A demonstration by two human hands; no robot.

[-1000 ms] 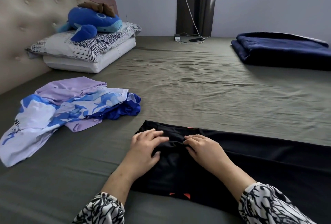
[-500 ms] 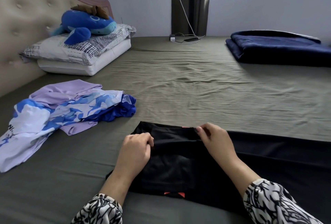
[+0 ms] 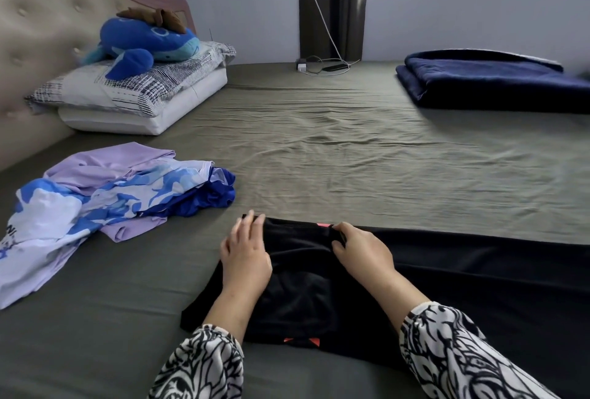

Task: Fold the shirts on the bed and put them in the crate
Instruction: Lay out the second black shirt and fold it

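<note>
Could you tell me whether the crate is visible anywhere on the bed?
No, the bed shows only shirts, pillows, a plush toy and a folded navy blanket.

Plush whale (image 3: 150, 44) on pillows (image 3: 134, 95) (navy blanket (image 3: 491, 82) opposite)

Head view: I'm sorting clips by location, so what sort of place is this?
Most likely a home bedroom: a bed with a tufted headboard, stacked pillows under a blue plush toy, and a folded navy blanket.

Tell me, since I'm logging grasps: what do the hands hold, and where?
The right hand pinches the black shirt at its far folded edge. The left hand only rests flat on its left end.
</note>
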